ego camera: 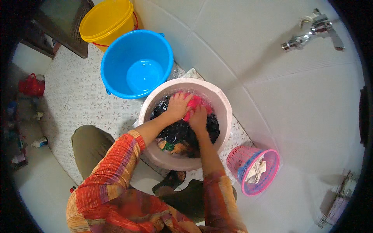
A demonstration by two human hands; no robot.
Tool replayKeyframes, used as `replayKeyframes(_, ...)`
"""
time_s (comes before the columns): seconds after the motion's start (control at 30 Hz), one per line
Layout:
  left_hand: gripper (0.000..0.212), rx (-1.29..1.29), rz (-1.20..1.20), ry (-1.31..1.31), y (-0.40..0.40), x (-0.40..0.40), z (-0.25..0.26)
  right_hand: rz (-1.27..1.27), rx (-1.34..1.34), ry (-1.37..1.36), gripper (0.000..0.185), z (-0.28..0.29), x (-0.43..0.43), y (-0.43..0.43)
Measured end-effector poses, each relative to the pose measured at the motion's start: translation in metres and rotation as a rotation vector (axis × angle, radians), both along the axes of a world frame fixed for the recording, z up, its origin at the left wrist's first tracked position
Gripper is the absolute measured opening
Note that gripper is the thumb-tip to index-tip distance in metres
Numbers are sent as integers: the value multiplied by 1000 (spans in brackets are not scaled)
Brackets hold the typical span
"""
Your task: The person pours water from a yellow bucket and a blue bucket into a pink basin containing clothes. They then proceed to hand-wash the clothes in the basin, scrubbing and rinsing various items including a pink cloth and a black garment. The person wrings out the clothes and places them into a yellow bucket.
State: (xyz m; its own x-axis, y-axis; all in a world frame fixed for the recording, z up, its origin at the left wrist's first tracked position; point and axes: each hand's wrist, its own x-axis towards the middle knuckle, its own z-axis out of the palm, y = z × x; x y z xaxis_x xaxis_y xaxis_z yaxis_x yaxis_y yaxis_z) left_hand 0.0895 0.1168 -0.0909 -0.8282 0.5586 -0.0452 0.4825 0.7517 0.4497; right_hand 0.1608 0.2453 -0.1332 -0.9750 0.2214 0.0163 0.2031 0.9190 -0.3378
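Observation:
A pale pink plastic washtub stands on the floor before me, with dark wet cloth in water inside it. Toward the tub's far side, a bright pink cloth lies bunched over the dark cloth. My left hand grips the pink cloth from above, its fingertips partly sunk in the folds. Close beside it, my right hand also grips the pink cloth, with its fingers curled and partly hidden. A multicoloured patterned cloth shows at the tub's near side.
A blue plastic tub with clear water stands beyond at the left, touching or nearly touching the washtub. Behind it is a yellow bucket. A pink wastebasket holding crumpled scraps is at the right. A metal tap juts from the wall.

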Motion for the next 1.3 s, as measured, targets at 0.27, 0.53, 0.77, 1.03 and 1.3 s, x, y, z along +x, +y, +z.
replayKeyframes(0.27, 49, 171, 226, -245, 30, -9, -67, -99, -1101, 366, 51, -141, -8, -5)
replayKeyframes(0.53, 23, 519, -57, -273, 21, 12, 47, -419, -1697, 253, 33, -30, 14, 26)
replayKeyframes(0.77, 28, 817, -531, -475, 46, 86, 151, -476, -2361, 252, 37, 40, 40, 25)
replayKeyframes(1.03, 24, -234, 58, -87, -23, -15, 49, -759, -1361, -5, 50, 111, 7, 16)
replayKeyframes(1.3, 48, -176, -208, -113, -12, 1, 19, -1, 65, -78, 50, 41, 5, -18)
